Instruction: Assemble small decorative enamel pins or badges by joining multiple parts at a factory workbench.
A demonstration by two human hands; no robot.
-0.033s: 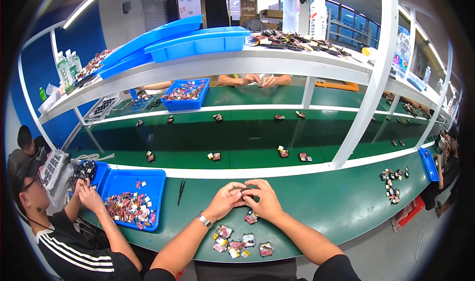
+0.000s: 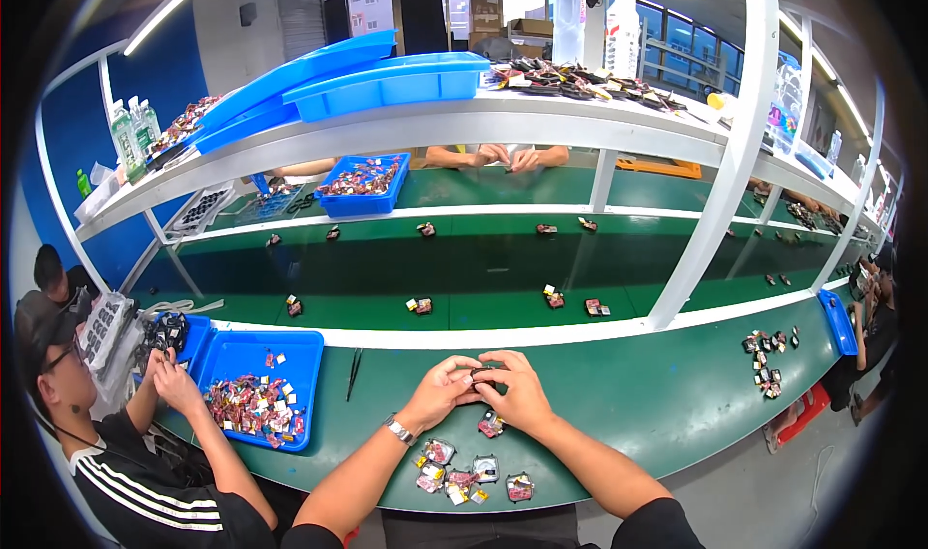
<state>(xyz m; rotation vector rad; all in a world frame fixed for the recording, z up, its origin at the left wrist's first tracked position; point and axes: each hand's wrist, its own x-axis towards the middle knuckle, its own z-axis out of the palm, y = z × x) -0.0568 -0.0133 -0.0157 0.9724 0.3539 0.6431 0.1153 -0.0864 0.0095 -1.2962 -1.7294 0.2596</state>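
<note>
Over the green bench my left hand and my right hand meet, fingers closed around a small black part. Most of that part is hidden by the fingers. Just below my hands lies a small electronic assembly with a red circuit board in a dark housing. Several similar assemblies with red boards and white and yellow pieces are grouped near the bench's front edge, between my forearms. Left of my hands rest dark tweezers, apart from both.
A blue tray of loose boards stands at left, beside a seated co-worker. Beyond a white rail, assemblies sit on a green belt. More assemblies lie at right. A white post and overhead shelf frame the bench.
</note>
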